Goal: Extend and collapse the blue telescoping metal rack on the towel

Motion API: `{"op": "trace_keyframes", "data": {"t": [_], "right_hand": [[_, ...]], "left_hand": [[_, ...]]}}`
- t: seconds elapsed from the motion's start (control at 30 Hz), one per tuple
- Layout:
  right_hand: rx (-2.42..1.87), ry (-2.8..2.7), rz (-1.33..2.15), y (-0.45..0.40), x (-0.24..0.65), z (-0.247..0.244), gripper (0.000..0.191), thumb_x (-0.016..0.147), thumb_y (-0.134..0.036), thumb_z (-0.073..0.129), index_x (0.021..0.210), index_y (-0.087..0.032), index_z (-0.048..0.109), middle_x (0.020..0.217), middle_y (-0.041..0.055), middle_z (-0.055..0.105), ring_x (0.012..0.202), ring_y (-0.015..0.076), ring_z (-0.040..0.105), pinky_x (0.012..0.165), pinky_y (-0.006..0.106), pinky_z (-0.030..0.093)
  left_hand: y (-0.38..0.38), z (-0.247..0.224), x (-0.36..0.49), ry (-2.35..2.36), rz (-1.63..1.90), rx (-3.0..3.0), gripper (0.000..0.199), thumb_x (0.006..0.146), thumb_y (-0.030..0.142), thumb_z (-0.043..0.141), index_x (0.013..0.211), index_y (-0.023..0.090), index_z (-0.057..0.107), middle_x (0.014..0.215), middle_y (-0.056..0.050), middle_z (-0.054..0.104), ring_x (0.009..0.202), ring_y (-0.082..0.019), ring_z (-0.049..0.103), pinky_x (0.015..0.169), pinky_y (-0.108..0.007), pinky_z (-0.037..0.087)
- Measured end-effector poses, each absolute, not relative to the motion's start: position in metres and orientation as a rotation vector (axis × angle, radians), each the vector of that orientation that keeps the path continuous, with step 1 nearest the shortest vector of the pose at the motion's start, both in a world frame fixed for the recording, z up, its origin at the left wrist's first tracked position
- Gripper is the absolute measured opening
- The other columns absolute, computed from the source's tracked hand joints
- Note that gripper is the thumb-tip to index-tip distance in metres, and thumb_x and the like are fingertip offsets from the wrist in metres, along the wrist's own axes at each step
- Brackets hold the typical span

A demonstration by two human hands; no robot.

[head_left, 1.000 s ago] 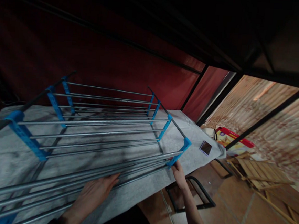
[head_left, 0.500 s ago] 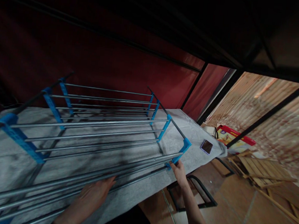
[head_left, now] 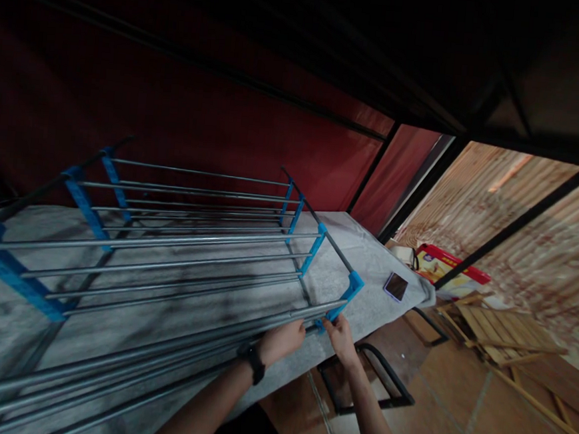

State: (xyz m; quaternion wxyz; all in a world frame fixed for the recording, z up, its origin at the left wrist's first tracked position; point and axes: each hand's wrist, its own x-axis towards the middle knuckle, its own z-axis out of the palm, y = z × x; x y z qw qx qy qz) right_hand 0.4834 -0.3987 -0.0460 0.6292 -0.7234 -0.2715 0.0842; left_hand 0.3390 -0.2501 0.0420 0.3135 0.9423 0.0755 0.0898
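A rack of grey metal tubes (head_left: 167, 242) with blue plastic brackets (head_left: 87, 204) lies across the cloth-covered table. My left hand (head_left: 282, 342), with a dark watch (head_left: 254, 365) on its wrist, is closed around a lower tube of the nearest row, close to its right end. My right hand (head_left: 340, 340) pinches the lower end of the near right blue bracket (head_left: 347, 294), where the tubes meet it. The left fingertips are partly hidden behind the tubes. Only a small gap separates the two hands.
On the table's right part lies a phone (head_left: 395, 287). Beyond it are a red and yellow box (head_left: 449, 266) and a white object (head_left: 405, 256). A black-framed chair or stool (head_left: 382, 378) stands below the table edge, and folded wooden furniture (head_left: 506, 331) is farther right.
My left hand has slid right along the tubes, close to the right-hand bracket. My right hand stays at that bracket. The view has shifted slightly.
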Motion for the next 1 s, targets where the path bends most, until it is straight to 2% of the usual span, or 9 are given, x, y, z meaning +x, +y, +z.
{"op": "trace_keyframes", "data": {"t": [0.07, 0.17, 0.3, 0.43, 1.0], "right_hand": [[-1.665, -0.635, 0.202, -0.399, 0.485, -0.047, 0.027, 0.077, -0.045, 0.067, 0.088, -0.020, 0.067, 0.088, 0.0046, 0.073, 0.085, 0.0248, 0.065, 0.082, 0.038, 0.052], [-1.672, -0.657, 0.216, -0.400, 0.487, -0.050, 0.029, 0.078, -0.046, 0.067, 0.090, -0.020, 0.068, 0.091, 0.0049, 0.074, 0.089, 0.0251, 0.065, 0.086, 0.038, 0.051], [-1.677, -0.660, 0.210, -0.401, 0.489, -0.053, 0.025, 0.080, -0.045, 0.065, 0.089, -0.021, 0.067, 0.090, 0.0041, 0.073, 0.088, 0.0236, 0.064, 0.086, 0.036, 0.050], [-1.676, -0.657, 0.201, -0.400, 0.488, -0.055, 0.021, 0.081, -0.041, 0.064, 0.090, -0.022, 0.065, 0.090, 0.0035, 0.072, 0.089, 0.0228, 0.063, 0.085, 0.035, 0.049], [-1.644, -0.699, 0.242, -0.400, 0.484, -0.047, 0.021, 0.080, -0.040, 0.064, 0.091, -0.022, 0.065, 0.091, 0.0035, 0.071, 0.090, 0.0236, 0.062, 0.087, 0.037, 0.049]], "left_hand": [[-0.257, 0.041, 0.355, 0.267, 0.191, 2.484, 0.032, 0.096, 0.024, 0.046, 0.117, 0.016, 0.069, 0.110, -0.014, 0.075, 0.102, -0.028, 0.070, 0.098, -0.041, 0.053], [-0.264, 0.036, 0.361, 0.285, 0.182, 2.468, 0.038, 0.093, 0.034, 0.057, 0.129, 0.024, 0.062, 0.129, -0.010, 0.069, 0.118, -0.030, 0.064, 0.107, -0.044, 0.046], [-0.269, 0.032, 0.359, 0.259, 0.194, 2.428, 0.043, 0.094, 0.030, 0.058, 0.137, 0.030, 0.057, 0.143, -0.003, 0.060, 0.131, -0.030, 0.055, 0.112, -0.045, 0.043], [-0.271, 0.033, 0.361, 0.258, 0.182, 2.418, 0.040, 0.097, 0.026, 0.050, 0.136, 0.031, 0.058, 0.140, -0.002, 0.062, 0.127, -0.029, 0.058, 0.110, -0.045, 0.045], [-0.267, 0.029, 0.359, 0.275, 0.122, 2.373, 0.038, 0.098, 0.030, 0.044, 0.132, 0.028, 0.062, 0.124, -0.009, 0.071, 0.115, -0.034, 0.065, 0.099, -0.050, 0.051]]}}
